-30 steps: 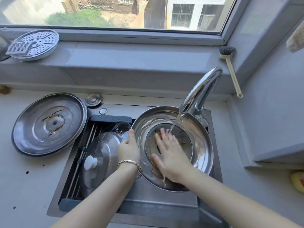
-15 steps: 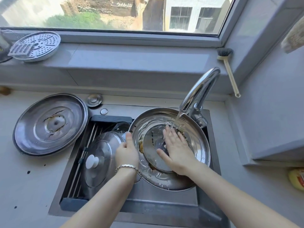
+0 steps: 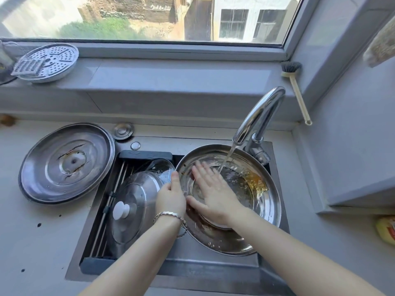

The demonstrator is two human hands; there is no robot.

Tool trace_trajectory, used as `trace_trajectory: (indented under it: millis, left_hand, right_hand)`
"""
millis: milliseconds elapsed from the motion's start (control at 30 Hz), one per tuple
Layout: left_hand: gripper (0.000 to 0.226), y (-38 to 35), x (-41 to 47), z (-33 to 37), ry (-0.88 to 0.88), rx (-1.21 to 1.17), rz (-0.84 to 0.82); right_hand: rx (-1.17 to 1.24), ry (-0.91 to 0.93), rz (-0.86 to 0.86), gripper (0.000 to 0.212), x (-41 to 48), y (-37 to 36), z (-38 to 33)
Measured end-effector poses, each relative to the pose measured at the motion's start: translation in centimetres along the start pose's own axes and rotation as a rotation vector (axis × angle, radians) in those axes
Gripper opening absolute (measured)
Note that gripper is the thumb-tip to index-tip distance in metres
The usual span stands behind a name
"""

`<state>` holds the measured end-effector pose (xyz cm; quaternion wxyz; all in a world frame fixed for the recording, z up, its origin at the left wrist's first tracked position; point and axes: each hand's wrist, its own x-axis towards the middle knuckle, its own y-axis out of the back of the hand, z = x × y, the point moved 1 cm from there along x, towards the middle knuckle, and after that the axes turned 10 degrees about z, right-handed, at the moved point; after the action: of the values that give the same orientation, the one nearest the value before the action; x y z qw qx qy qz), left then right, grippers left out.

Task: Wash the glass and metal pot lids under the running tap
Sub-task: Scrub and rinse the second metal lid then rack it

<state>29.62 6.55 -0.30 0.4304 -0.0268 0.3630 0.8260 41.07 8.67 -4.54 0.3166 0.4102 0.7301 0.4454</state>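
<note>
A large metal pot lid [image 3: 267,199] lies hollow side up in the sink under the tap [image 3: 259,116], and the water stream lands inside it. My left hand [image 3: 170,197] grips its left rim, thumb on top. My right hand [image 3: 213,194] lies flat inside the lid with fingers spread. Brownish water pools at the lid's right. A glass lid with a white knob [image 3: 128,208] rests on the rack in the sink's left half. Another big metal lid [image 3: 66,162] lies on the counter to the left.
A small metal disc [image 3: 123,130] sits behind the sink [image 3: 213,272]. On the windowsill are a perforated steamer plate [image 3: 48,61] and, at the right, a dish brush [image 3: 296,90]. A yellow object [image 3: 386,230] lies at the right edge.
My right hand has slid leftward across the inside of the lid. The lid has shifted slightly, and brownish water has gathered at its right. My left hand has kept its hold on the rim.
</note>
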Motion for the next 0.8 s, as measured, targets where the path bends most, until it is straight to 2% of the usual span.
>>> trace_trajectory:
  millis: [133,300,367,500,633,800]
  left_hand:
    - [0.051,0.3,0.4,-0.6,0.02,-0.021,0.046]
    - [0.051,0.1,0.4,-0.8,0.011,-0.03,0.048]
    - [0.051,-0.4,0.0,-0.9,-0.023,-0.017,0.023]
    - [0.051,-1.4,-1.1,-1.0,-0.041,-0.04,-0.028]
    - [0.044,-1.0,-0.2,-0.5,0.057,-0.155,0.025]
    - [0.048,-0.7,0.7,-0.9,0.088,-0.198,0.046]
  right_hand:
    - [-0.079,-0.303,0.072,0.077,0.2,0.3,3.5]
    - [-0.053,-0.634,0.03,0.084,-1.9,0.1,3.8]
    - [-0.021,-0.645,0.036,0.085,-1.3,0.2,3.0]
    - [0.004,-0.309,0.146,0.074,0.7,-0.4,-0.4]
    - [0.099,0.204,0.047,0.077,-0.8,-1.8,-3.0]
    - [0.083,0.437,-0.089,0.059,-2.8,-0.6,-1.2]
